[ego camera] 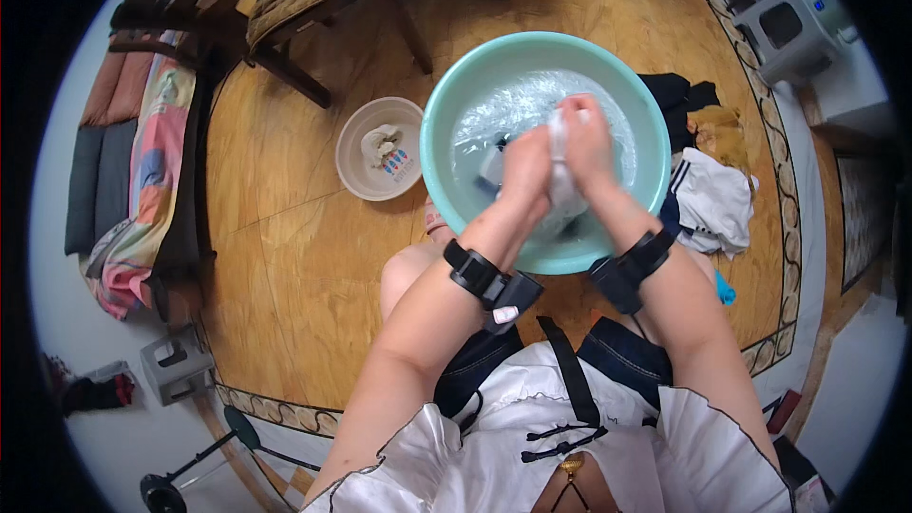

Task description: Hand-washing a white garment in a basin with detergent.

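Note:
A large mint-green plastic basin point(545, 43) stands on the floor before me, with water point(491, 103) in it. Both hands are over the water, close together, gripping a white wet cloth point(563, 182) between them. My left hand point(527, 167) is the lower one, closed around the cloth. My right hand point(588, 142) grips it higher up, fingers curled in. The lower part of the cloth hangs towards the water. Under the surface, left of my hands, lies a dark and white fabric item point(491, 167), partly hidden by my left hand.
Left of the large basin sits a small beige basin point(345, 164) holding a crumpled off-white cloth point(381, 146). On the right lie a white garment point(712, 203), a mustard garment point(719, 132) and black clothing point(670, 100). A wooden chair point(306, 14) stands at the upper left, a grey plastic stool point(791, 32) upper right.

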{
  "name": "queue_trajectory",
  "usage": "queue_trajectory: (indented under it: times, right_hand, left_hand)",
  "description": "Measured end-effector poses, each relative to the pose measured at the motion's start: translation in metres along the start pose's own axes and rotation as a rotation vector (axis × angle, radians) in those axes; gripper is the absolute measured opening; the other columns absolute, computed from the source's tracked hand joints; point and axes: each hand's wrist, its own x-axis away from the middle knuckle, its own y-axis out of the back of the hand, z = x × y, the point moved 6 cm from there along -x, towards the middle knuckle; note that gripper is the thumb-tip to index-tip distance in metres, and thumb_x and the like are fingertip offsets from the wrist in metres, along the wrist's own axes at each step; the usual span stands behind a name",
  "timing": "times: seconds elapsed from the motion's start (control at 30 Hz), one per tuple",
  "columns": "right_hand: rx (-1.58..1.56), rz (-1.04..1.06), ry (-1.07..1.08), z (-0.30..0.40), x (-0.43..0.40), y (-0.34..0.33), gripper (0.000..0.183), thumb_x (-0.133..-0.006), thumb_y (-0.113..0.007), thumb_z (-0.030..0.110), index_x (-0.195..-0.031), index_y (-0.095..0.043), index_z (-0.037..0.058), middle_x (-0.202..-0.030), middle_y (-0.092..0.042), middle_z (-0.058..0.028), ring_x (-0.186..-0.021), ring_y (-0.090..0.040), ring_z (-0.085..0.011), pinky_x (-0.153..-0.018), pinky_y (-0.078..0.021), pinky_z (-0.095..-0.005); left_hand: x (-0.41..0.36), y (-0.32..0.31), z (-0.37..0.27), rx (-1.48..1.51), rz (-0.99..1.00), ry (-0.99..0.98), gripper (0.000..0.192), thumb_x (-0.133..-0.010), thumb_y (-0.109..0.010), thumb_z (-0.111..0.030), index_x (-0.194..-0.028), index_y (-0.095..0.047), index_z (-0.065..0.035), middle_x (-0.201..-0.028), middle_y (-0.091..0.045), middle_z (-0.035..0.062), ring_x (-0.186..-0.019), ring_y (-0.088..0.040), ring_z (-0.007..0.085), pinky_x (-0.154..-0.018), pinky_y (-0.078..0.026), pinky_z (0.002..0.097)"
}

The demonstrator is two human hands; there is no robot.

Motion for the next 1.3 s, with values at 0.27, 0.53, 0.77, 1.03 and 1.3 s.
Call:
queue_trajectory:
  times: [0.27,0.53,0.77,1.03,1.3]
  right_hand:
    - [0.284,0.053,0.616,0.056,0.064,-0.019,0.017,-0.086,-0.051,0.015,-0.095,-0.054,0.0014,-0.099,-0.055,-0.0115,-0.096,-0.05,-0.0193,-0.086,-0.0385,-0.0295]
    - [-0.182,-0.016,0.037,-0.007,-0.007,0.015,0.018,-0.084,-0.053,0.012,-0.1,-0.053,0.0023,-0.101,-0.053,-0.0096,-0.096,-0.05,-0.0211,-0.089,-0.0374,-0.0311]
    - [0.291,0.121,0.584,0.038,0.044,-0.012,0.017,-0.083,-0.053,0.009,-0.098,-0.055,0.0025,-0.101,-0.055,-0.0074,-0.095,-0.05,-0.0152,-0.087,-0.0381,-0.0274]
    - [0.031,0.012,0.331,0.041,0.05,-0.004,0.017,-0.079,-0.051,0.007,-0.095,-0.056,0.0033,-0.096,-0.057,-0.009,-0.09,-0.054,-0.0208,-0.083,-0.0415,-0.0315]
    - [0.07,-0.042,0.128,-0.02,-0.018,0.02,0.014,-0.074,-0.049,0.007,-0.085,-0.056,0.0025,-0.092,-0.055,-0.0113,-0.087,-0.053,-0.024,-0.083,-0.0416,-0.0339]
  left_hand:
    - [-0.034,0.03,-0.029,0.091,-0.165,-0.272,0.015,-0.085,-0.052,-0.017,-0.083,-0.058,-0.0024,-0.08,-0.058,0.007,-0.069,-0.053,0.0141,-0.062,-0.044,0.0291]
    - [-0.004,-0.017,0.001,-0.024,-0.037,-0.103,0.019,-0.085,-0.051,-0.016,-0.082,-0.06,0.0001,-0.076,-0.059,0.0074,-0.068,-0.054,0.0163,-0.059,-0.043,0.0318]
    - [-0.006,0.012,-0.014,-0.329,-0.225,-0.231,0.022,-0.086,-0.051,-0.019,-0.077,-0.06,-0.0007,-0.071,-0.055,0.0062,-0.067,-0.052,0.0149,-0.06,-0.042,0.03]
    - [-0.027,0.013,-0.012,0.086,-0.19,-0.156,0.022,-0.085,-0.049,-0.019,-0.08,-0.058,0.0006,-0.072,-0.057,0.007,-0.066,-0.053,0.0154,-0.06,-0.043,0.0311]
    - [-0.027,-0.009,0.028,-0.068,-0.101,-0.161,0.025,-0.09,-0.049,-0.022,-0.084,-0.058,0.0005,-0.076,-0.058,0.0074,-0.069,-0.054,0.0156,-0.062,-0.044,0.0313]
